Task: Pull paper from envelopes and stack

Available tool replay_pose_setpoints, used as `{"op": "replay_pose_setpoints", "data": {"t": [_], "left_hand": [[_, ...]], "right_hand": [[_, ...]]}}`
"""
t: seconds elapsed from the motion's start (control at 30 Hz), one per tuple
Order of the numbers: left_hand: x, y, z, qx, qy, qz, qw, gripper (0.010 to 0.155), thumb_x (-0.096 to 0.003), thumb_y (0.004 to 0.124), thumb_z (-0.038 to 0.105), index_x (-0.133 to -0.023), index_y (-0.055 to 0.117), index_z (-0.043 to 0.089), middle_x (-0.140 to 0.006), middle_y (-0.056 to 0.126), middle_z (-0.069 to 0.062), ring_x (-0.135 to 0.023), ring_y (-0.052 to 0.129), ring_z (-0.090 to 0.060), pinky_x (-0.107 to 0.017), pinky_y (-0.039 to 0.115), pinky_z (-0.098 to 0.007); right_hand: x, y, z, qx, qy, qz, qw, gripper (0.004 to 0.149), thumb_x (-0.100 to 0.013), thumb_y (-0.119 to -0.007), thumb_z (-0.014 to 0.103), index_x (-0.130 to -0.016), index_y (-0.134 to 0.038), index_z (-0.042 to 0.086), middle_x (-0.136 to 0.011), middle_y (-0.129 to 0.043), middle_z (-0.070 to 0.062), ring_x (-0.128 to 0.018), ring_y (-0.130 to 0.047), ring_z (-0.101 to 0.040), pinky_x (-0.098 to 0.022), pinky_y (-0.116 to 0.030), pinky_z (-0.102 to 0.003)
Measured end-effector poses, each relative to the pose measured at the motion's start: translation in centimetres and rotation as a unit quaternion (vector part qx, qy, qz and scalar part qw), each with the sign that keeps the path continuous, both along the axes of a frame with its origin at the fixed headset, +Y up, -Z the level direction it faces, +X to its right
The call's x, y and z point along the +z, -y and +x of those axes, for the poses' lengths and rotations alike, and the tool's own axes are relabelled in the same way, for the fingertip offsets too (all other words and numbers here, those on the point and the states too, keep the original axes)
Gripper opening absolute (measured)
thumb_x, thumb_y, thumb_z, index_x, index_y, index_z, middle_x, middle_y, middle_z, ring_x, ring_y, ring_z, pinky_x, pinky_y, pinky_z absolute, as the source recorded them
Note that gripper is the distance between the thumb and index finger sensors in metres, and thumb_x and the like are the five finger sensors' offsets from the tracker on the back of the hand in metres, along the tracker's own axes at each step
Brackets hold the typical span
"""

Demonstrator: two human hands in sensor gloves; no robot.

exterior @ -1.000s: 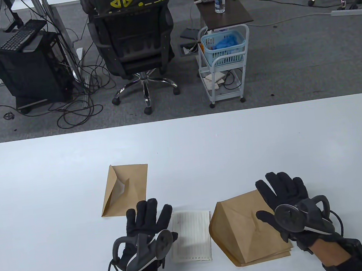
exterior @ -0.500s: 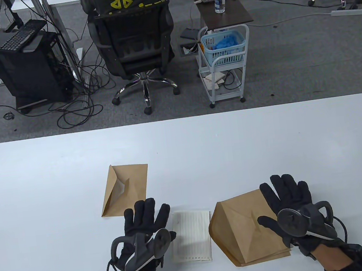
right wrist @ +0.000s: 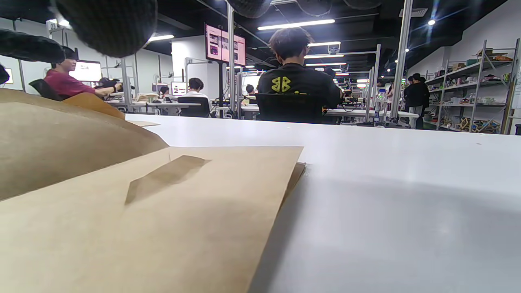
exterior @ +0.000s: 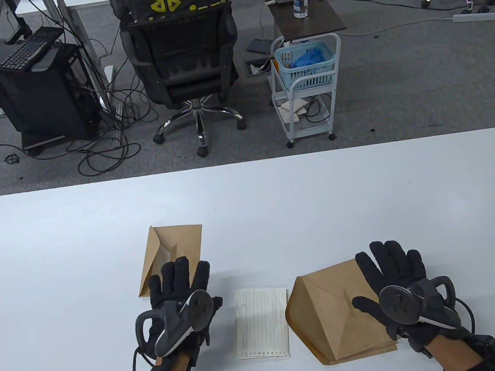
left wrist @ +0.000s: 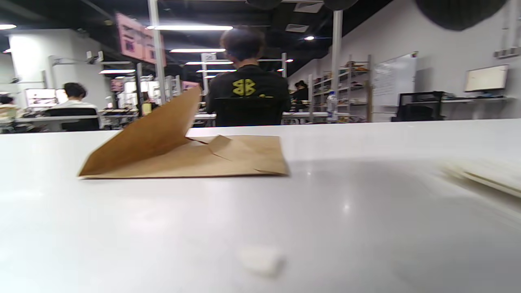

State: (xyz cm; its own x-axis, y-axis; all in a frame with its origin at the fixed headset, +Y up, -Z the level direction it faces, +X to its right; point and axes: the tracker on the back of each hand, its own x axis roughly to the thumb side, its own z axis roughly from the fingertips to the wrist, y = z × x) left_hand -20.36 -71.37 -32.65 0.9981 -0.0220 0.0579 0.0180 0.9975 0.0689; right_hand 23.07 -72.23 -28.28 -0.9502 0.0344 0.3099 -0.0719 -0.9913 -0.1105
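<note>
A lined white paper sheet (exterior: pixel 261 322) lies flat on the white table (exterior: pixel 249 203) between my hands. A brown envelope (exterior: pixel 170 252) with its flap raised lies beyond my left hand (exterior: pixel 177 289); it also shows in the left wrist view (left wrist: pixel 183 156). My left hand is open with fingers spread over that envelope's near edge and holds nothing. A stack of brown envelopes (exterior: pixel 333 314) lies at the right, its top flap open. My right hand (exterior: pixel 388 267) is open, fingers spread over the stack's right side. The stack fills the right wrist view (right wrist: pixel 142 211).
The table's far edge (exterior: pixel 244 161) runs across the middle of the table view. Beyond it stand an office chair (exterior: pixel 184 63) with a seated person, a white cart (exterior: pixel 307 85) with a blue basket, and a computer tower (exterior: pixel 40 93).
My left hand has moved left and forward, off the paper sheet, to the near edge of the left envelope. My right hand has barely moved.
</note>
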Motion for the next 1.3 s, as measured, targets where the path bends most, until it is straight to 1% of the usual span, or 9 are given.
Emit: {"op": "replay_pose_setpoints", "data": {"t": [0.27,0.47,0.6,0.67,0.77,0.83,0.93,1.03,1.3], "left_hand": [[-4.3,-1.2,-5.0,-0.003,-0.108,-0.022,0.994,0.084,-0.0456,0.074,0.061,-0.112,0.026,0.039,-0.121,0.024,-0.011,-0.116,0.028,-0.043,-0.080,0.019,-0.064],[-7.3,0.5,-8.7,0.017,-0.196,-0.080,0.977,0.091,-0.0438,0.077,0.061,-0.112,0.024,0.033,-0.121,0.029,-0.011,-0.115,0.035,-0.044,-0.080,0.024,-0.064],[-8.7,2.1,-9.6,0.028,-0.221,-0.131,0.966,0.090,-0.0429,0.079,0.060,-0.112,0.032,0.029,-0.117,0.050,-0.011,-0.109,0.058,-0.041,-0.080,0.036,-0.064],[-9.4,2.8,-9.6,0.021,-0.235,-0.151,0.960,0.086,-0.0431,0.081,0.058,-0.112,0.039,0.027,-0.110,0.065,-0.009,-0.100,0.075,-0.038,-0.078,0.046,-0.062],[-10.1,3.5,-9.4,-0.014,-0.245,-0.155,0.957,0.078,-0.0443,0.082,0.053,-0.110,0.048,0.026,-0.095,0.083,-0.004,-0.083,0.090,-0.032,-0.074,0.055,-0.060],[-10.4,3.7,-9.2,-0.035,-0.254,-0.161,0.953,0.072,-0.0456,0.081,0.048,-0.108,0.053,0.026,-0.087,0.087,-0.001,-0.075,0.094,-0.029,-0.072,0.058,-0.059],[-10.7,3.7,-9.4,-0.031,-0.256,-0.151,0.954,0.054,-0.0480,0.078,0.042,-0.100,0.071,0.029,-0.073,0.096,0.001,-0.060,0.102,-0.025,-0.067,0.066,-0.056],[-10.6,3.5,-9.6,-0.011,-0.252,-0.142,0.957,0.048,-0.0488,0.077,0.040,-0.096,0.078,0.029,-0.069,0.099,0.001,-0.054,0.104,-0.024,-0.065,0.069,-0.055],[-10.0,3.3,-10.2,0.032,-0.243,-0.144,0.959,0.048,-0.0491,0.076,0.037,-0.095,0.078,0.025,-0.067,0.101,0.001,-0.051,0.107,-0.022,-0.064,0.070,-0.054]], "right_hand": [[0.0,0.0,-0.1,0.000,0.001,-0.001,1.000,0.085,-0.049,-0.070,0.061,-0.113,-0.035,0.017,-0.114,-0.029,-0.027,-0.106,-0.030,-0.056,-0.067,-0.030,-0.078],[0.0,0.1,-0.2,0.000,0.003,-0.004,1.000,0.085,-0.049,-0.070,0.061,-0.113,-0.035,0.016,-0.114,-0.030,-0.027,-0.106,-0.031,-0.056,-0.067,-0.030,-0.078],[0.0,0.1,-0.2,-0.001,0.004,-0.006,1.000,0.085,-0.049,-0.070,0.061,-0.113,-0.036,0.016,-0.114,-0.031,-0.027,-0.106,-0.032,-0.056,-0.067,-0.030,-0.078],[0.0,0.2,-0.3,0.000,0.004,-0.008,1.000,0.085,-0.049,-0.070,0.061,-0.113,-0.036,0.016,-0.114,-0.031,-0.027,-0.106,-0.032,-0.056,-0.067,-0.030,-0.078],[-0.1,0.2,-0.3,0.002,0.005,-0.010,1.000,0.085,-0.049,-0.070,0.061,-0.113,-0.036,0.016,-0.114,-0.032,-0.027,-0.106,-0.033,-0.056,-0.067,-0.030,-0.078],[-0.1,0.2,-0.4,0.002,0.005,-0.011,1.000,0.085,-0.049,-0.070,0.061,-0.113,-0.037,0.016,-0.114,-0.032,-0.027,-0.106,-0.033,-0.056,-0.067,-0.031,-0.078],[-0.1,0.3,-0.5,0.004,0.004,-0.012,1.000,0.085,-0.049,-0.070,0.060,-0.113,-0.037,0.016,-0.114,-0.033,-0.027,-0.106,-0.035,-0.056,-0.067,-0.031,-0.078],[-0.1,0.3,-0.6,0.004,0.004,-0.014,1.000,0.084,-0.049,-0.070,0.060,-0.113,-0.038,0.016,-0.114,-0.034,-0.027,-0.106,-0.035,-0.056,-0.067,-0.031,-0.078],[-0.1,0.5,-1.0,0.010,0.001,-0.019,1.000,0.084,-0.049,-0.071,0.059,-0.112,-0.038,0.015,-0.114,-0.035,-0.028,-0.106,-0.036,-0.056,-0.067,-0.031,-0.078]]}}
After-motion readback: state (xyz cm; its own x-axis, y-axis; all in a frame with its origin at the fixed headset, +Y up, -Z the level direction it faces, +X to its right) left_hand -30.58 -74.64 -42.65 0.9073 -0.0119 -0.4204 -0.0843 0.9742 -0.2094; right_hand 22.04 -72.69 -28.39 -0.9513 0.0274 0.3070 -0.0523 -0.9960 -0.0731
